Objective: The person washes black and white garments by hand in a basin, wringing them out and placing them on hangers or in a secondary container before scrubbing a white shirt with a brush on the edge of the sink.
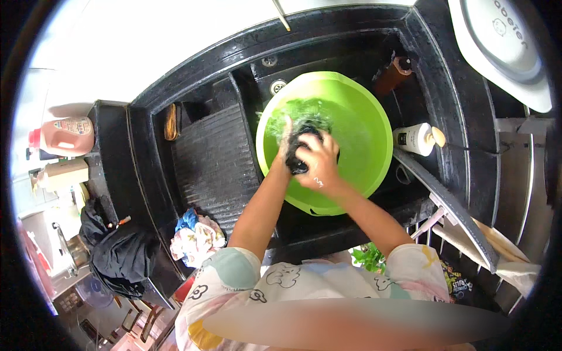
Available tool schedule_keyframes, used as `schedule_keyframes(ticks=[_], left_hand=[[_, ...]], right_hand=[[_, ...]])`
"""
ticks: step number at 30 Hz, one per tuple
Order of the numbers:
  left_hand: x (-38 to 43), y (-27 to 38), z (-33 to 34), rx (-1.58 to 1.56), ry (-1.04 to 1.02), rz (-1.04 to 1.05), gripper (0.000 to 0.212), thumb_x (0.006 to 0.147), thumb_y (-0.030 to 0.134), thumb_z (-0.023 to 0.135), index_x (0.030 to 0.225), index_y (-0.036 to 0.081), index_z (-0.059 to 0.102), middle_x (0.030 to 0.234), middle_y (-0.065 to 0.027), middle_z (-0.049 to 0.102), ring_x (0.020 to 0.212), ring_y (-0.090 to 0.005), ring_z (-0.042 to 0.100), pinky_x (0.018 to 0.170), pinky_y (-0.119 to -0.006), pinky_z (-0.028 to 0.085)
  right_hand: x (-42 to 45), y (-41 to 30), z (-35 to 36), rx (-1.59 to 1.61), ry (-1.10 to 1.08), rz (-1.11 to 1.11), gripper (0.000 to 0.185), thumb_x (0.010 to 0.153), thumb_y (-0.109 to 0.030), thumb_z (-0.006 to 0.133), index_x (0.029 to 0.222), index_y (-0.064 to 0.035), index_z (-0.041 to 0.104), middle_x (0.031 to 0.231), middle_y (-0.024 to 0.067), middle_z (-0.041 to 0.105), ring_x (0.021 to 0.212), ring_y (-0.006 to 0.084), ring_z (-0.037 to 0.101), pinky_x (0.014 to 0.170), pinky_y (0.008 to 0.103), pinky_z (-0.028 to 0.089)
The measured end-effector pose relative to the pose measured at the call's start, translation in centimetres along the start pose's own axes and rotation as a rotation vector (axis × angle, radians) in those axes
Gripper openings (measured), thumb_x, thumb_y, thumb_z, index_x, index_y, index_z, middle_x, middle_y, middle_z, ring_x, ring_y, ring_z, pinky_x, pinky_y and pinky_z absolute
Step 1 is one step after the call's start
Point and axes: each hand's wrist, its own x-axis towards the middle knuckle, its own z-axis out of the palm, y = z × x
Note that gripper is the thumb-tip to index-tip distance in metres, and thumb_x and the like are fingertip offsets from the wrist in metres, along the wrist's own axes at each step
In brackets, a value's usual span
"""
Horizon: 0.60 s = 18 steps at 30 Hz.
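Observation:
A bright green plastic basin (373, 118) with water in it sits in a black stone sink. Over its left half, a wet, bunched black cloth (303, 136) is squeezed between my two hands. My left hand (286, 142) presses along the cloth's left side, partly hidden by it and slightly blurred. From the right, my right hand (320, 160) curls its fingers over the cloth. Water around the cloth looks stirred up and splashing.
A ribbed washboard (210, 153) slopes left of the basin, with crumpled printed fabric (199, 237) near its front. A white pump bottle (415, 138) and a brown bottle (395, 72) stand right. Black clothing (125, 259) and a pink detergent jug (66, 136) lie left.

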Motion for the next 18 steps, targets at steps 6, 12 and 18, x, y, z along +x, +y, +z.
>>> schedule_keyframes(ticks=[6, 12, 18], left_hand=[[0.3, 0.1, -3.0, 0.018, -0.069, 0.123, 0.056, 0.089, 0.054, 0.037, 0.113, 0.006, 0.053, 0.105, -0.0147, 0.058, 0.094, -0.0275, 0.057, 0.084, -0.041, 0.048], [-0.7, -1.0, -1.9, 0.646, 0.574, 0.16, 0.055, 0.088, 0.043, 0.053, 0.119, -0.002, 0.05, 0.108, -0.0135, 0.058, 0.09, -0.02, 0.058, 0.079, -0.032, 0.048], [-0.9, -0.3, -3.0, 1.736, 0.568, 0.08, 0.077, 0.082, 0.046, 0.059, 0.143, 0.02, 0.019, 0.131, -0.0292, 0.04, 0.121, -0.0471, 0.037, 0.099, -0.044, 0.035]], right_hand=[[1.4, -1.9, 0.8, -0.066, 0.296, -0.311, 0.02, 0.051, -0.024, 0.066, 0.068, -0.0166, 0.06, 0.081, 0.0009, 0.054, 0.093, 0.0292, 0.048, 0.074, 0.0463, 0.034], [2.6, 6.3, 3.5, 0.17, 0.156, 0.112, 0.029, 0.058, -0.03, 0.071, 0.075, -0.0088, 0.06, 0.086, 0.0075, 0.056, 0.09, 0.0339, 0.051, 0.076, 0.0473, 0.042], [-1.1, 9.2, 0.7, -0.484, -0.428, 0.321, 0.062, 0.071, -0.036, 0.07, 0.128, -0.0239, 0.048, 0.149, 0.0125, 0.011, 0.13, 0.0456, 0.017, 0.096, 0.066, 0.025]])
